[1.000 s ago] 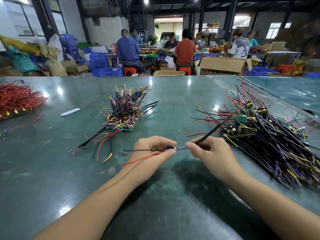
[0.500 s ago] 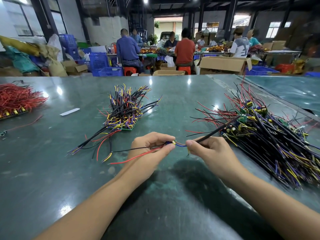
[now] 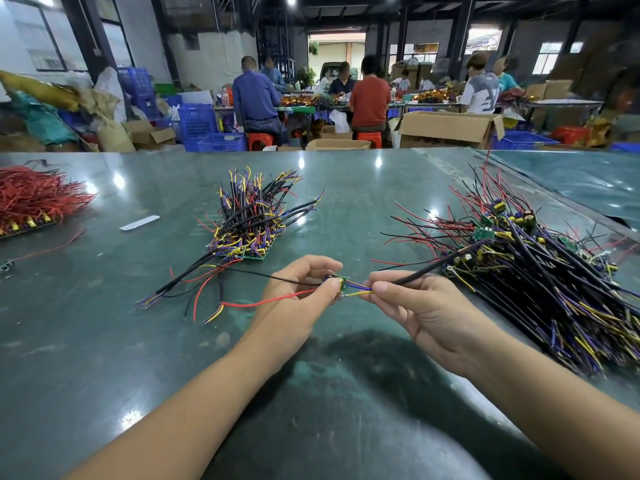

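Left hand: our left hand point(image 3: 304, 289) pinches the small green circuit board point(image 3: 341, 284) between thumb and fingertips. A red wire point(image 3: 270, 301) and a thin black wire point(image 3: 277, 277) trail from it toward the counter's left edge.
Right hand: our right hand point(image 3: 426, 310) pinches the blue and yellow leads point(image 3: 360, 289) just beside the board, where they leave the black sheathed cable point(image 3: 433, 268).
Where the work is: it is held above the counter point(image 3: 104, 358), near its front edge, between the sorted stack point(image 3: 252, 220) in the middle and the loose heap point(image 3: 540, 278) along the right edge.
Risk, solder joints: we judge that pulling the hands apart could tear the leads off the board, since the pinch sits so close to it.
Risk, snagging: the cable's far end reaches the heap, so lifting it away may drag neighbouring assemblies along.
Risk, tangling: the trailing wires hang near the stack's stray ends and could catch on them.
Hard to see: fingertips cover most of the board, so we cannot judge its joints. We also cannot tell whether the cable's far end is caught in the heap. The heap itself runs off the right of the view.
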The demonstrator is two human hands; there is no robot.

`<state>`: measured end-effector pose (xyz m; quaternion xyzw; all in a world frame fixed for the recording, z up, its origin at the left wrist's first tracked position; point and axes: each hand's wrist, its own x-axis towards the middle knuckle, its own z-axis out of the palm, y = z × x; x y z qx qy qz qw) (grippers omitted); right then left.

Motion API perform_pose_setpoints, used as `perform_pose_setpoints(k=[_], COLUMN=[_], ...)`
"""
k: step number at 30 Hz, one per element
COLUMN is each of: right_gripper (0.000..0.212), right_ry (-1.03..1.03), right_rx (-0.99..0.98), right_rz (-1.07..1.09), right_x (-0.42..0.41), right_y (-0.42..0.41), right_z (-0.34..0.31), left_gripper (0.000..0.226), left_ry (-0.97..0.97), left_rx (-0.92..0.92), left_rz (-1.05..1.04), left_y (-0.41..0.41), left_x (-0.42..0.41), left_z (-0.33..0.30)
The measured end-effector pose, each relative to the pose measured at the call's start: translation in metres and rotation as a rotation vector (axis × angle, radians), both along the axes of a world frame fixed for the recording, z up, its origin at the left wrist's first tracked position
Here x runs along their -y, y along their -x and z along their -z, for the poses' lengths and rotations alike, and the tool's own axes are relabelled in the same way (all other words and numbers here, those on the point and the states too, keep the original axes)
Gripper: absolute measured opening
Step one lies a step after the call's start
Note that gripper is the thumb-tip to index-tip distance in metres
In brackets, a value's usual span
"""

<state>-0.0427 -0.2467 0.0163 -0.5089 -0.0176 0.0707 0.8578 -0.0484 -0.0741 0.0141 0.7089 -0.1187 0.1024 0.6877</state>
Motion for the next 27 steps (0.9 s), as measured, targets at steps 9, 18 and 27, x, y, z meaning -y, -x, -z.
perform_pose_setpoints(k=[9, 18, 27], right_gripper=[0.014, 0.007, 0.012], right_ry=[0.33, 0.174, -0.092], right_rx=[0.272, 0.187, 0.181], right_rz=[0.1, 0.058, -0.057], right_x=[-0.0032, -0.0016, -0.0023], right_y=[0.0033, 0.0054, 0.0063], right_z=[0.0037, -0.0003, -0.0043], left_gripper=[0.01, 0.011, 0.012], left_ry=[0.151, 0.367, 0.392], left_rx=[-0.229, -0.32, -0.246], left_rz=[0.186, 0.221, 0.273], left_y=[0.0003, 0.0012, 0.005], left_x=[-0.004, -0.0017, -0.0015], left_z=[0.0023, -0.0011, -0.007])
